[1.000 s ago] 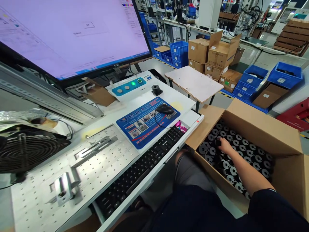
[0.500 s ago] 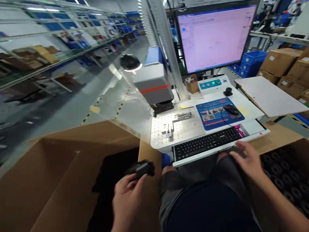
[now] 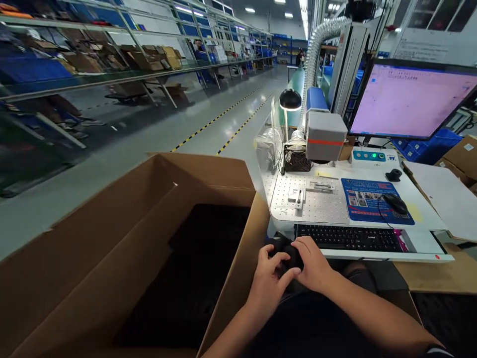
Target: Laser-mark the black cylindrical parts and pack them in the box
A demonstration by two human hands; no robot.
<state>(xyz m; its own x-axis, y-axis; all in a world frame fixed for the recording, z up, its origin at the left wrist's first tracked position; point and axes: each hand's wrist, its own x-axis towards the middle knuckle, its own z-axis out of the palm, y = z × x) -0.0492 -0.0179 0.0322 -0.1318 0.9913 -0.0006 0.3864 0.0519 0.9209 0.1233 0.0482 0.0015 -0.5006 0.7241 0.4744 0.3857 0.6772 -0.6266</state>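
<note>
Head view: my left hand (image 3: pixel 265 284) and right hand (image 3: pixel 313 264), fingers curled, grasp black parts (image 3: pixel 293 255) beside the open carton (image 3: pixel 238 271); I judge this two-handed handling, the next move calling for steady grips.

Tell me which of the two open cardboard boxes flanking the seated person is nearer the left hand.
The big box on the person's left, its wall right beside the left hand; the other sits beyond the right forearm.

Grey floor (image 3: pixel 141 136), yellow-black striped lines; long shelving (image 3: pixel 149 74); bright ceiling lights (image 3: pixel 303 15).
</note>
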